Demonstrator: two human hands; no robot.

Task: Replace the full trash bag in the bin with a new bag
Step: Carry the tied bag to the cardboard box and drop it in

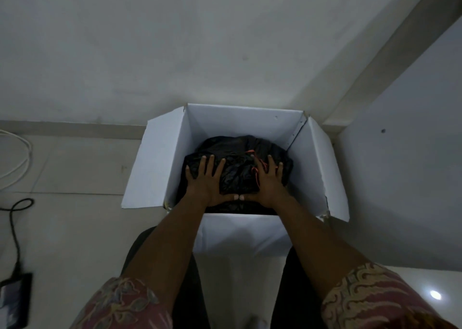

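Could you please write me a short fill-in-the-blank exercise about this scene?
The trash bag inside the white box is coloured ____.
The left hand and the right hand, both on it, meet at their ____.
The white cable lies on the floor to the box's ____.
Missing words: black; thumbs; left.

The scene is dim and grey, with a flat, cool cast. The white box (245, 122) is the brightest large surface. Its inner walls darken toward the bottom, where the black bag (237, 176) is nearly lost in shadow and shows only a faint sheen. Right of the box, a broad soft shadow falls across the wall (400, 178). Below and right of the box, a small hard glare spot (435, 295) shines on the glossy floor. Far left of the box, the cable (14, 218) and dark device (16, 300) are smeared by blur. Straight lines bow toward the frame edges.
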